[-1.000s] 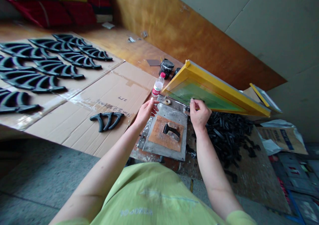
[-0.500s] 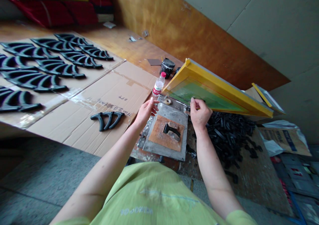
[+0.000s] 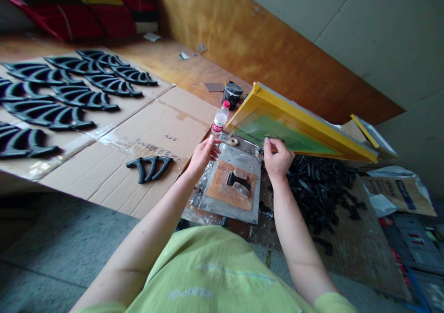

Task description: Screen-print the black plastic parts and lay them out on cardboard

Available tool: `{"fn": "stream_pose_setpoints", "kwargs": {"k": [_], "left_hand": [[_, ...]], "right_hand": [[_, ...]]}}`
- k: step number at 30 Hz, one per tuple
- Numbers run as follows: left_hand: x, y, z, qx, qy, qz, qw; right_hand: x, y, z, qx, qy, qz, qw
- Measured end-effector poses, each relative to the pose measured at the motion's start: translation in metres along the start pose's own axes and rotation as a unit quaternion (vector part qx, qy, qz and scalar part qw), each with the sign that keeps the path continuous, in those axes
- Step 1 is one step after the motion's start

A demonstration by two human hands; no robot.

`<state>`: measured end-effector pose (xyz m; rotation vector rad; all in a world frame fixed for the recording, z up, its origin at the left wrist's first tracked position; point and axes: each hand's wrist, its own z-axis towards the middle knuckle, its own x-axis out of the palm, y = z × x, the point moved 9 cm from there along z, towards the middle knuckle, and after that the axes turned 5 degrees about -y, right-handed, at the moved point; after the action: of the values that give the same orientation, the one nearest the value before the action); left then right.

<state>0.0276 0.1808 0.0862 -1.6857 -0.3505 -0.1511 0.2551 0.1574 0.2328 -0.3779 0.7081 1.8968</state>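
Observation:
My left hand (image 3: 204, 156) hovers with its fingers apart, left of a grey metal plate (image 3: 218, 204) and just below a red-capped plastic bottle (image 3: 219, 119). My right hand (image 3: 279, 161) is closed in front of the lower edge of a tilted screen printing frame (image 3: 312, 119) with yellow edges and green mesh; what its fingers hold is hidden. On the plate lies a brown board (image 3: 222, 183), and on that a curved black plastic piece (image 3: 240, 181). A roll of tape (image 3: 232, 140) rests near the plate's far end.
Fanned rows of black curved pieces (image 3: 48, 112) cover the cardboard (image 3: 114, 174) at left, with a smaller group (image 3: 150, 168) nearer me. A heap of black pieces (image 3: 315, 188) lies at right, by a paper sack (image 3: 398, 193). A black pot (image 3: 231, 93) stands behind the bottle.
The screen frame has shifted slightly to the left. Both hands stay almost in the same place, and the black piece on the board has not moved.

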Motion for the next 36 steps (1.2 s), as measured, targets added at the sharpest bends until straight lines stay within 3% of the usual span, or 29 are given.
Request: {"fn": "stream_pose_setpoints", "kwargs": {"k": [10, 29, 33, 36], "left_hand": [[0.028, -0.051, -0.002, 0.051, 0.025, -0.004, 0.998], [0.03, -0.046, -0.007, 0.045, 0.027, 0.002, 0.999], [0.037, -0.07, -0.007, 0.079, 0.027, 0.006, 0.996], [0.045, -0.094, -0.004, 0.116, 0.023, 0.014, 0.993]], "right_hand": [[-0.001, 0.003, 0.002, 0.007, -0.001, -0.004, 1.0], [-0.001, 0.002, 0.002, 0.019, -0.005, 0.002, 1.0], [-0.008, 0.0, -0.009, 0.016, 0.016, 0.026, 0.999], [-0.013, -0.014, -0.033, 0.026, 0.046, 0.055, 0.997]]}}
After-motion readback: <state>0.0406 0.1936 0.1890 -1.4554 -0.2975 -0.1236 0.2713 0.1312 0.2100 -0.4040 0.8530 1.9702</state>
